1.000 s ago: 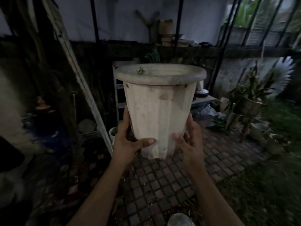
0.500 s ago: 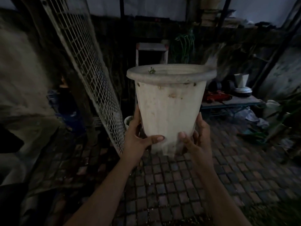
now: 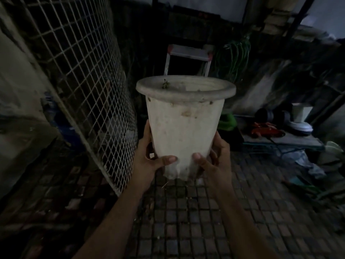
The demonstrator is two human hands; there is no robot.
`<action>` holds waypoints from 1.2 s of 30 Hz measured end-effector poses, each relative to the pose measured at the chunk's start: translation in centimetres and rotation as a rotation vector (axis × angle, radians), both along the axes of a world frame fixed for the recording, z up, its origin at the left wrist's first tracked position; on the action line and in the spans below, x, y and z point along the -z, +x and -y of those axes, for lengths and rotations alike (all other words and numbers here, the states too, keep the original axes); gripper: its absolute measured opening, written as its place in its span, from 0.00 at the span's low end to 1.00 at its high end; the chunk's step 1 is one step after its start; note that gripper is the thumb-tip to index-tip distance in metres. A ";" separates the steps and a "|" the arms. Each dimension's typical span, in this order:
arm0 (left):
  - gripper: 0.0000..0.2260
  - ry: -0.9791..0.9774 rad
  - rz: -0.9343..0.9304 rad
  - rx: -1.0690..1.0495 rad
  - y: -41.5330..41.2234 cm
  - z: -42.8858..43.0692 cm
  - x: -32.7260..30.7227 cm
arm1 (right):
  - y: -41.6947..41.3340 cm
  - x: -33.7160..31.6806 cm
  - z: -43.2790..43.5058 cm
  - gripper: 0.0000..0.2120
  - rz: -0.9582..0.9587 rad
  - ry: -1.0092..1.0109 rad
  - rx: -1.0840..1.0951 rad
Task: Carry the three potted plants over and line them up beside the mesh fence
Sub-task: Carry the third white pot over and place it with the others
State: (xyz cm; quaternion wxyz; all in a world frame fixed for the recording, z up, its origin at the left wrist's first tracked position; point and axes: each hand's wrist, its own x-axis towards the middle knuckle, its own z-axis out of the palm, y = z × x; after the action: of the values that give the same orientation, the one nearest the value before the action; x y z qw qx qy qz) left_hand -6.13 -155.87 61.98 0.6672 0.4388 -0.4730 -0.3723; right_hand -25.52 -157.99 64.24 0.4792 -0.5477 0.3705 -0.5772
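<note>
A tall off-white plant pot [image 3: 183,126] with a wide rolled rim is held upright in the air at the middle of the view; a tiny green sprout shows at its rim. My left hand [image 3: 149,161] grips its lower left side and my right hand [image 3: 214,161] its lower right side, thumbs on the front. The white wire mesh fence [image 3: 87,86] leans at the left, its lower edge reaching the brick paving close to my left forearm. No other potted plant of the task is visible.
Dark brick paving [image 3: 186,221] stretches below. A small stepladder [image 3: 188,57] stands behind the pot. A low bench [image 3: 283,141] at the right carries a red tool, dark pots and a white pot. Green hoses [image 3: 235,58] hang on the back wall.
The view has swung left and moved closer to the mesh fence, which now fills the left side. The plants at the right have left the view. Both hands keep the same grip.
</note>
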 end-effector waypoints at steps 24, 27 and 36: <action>0.50 0.269 -0.079 -0.556 -3.2 22.9 33.8 | 1.4 37.7 35.9 0.47 -0.179 0.219 -0.678; 0.52 0.330 -0.014 -0.609 -3.3 24.0 45.5 | 1.7 50.0 37.7 0.52 -0.238 0.202 -0.694; 0.53 0.264 0.146 -0.604 -1.1 25.3 75.5 | 3.6 79.7 38.5 0.45 -0.129 0.115 -0.711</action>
State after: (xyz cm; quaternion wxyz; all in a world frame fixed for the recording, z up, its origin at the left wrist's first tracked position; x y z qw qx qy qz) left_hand -7.20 -181.17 -13.51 0.6491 0.6674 -0.3158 -0.1833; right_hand -21.95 -196.51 -15.46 0.6555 -0.6498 0.2181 -0.3171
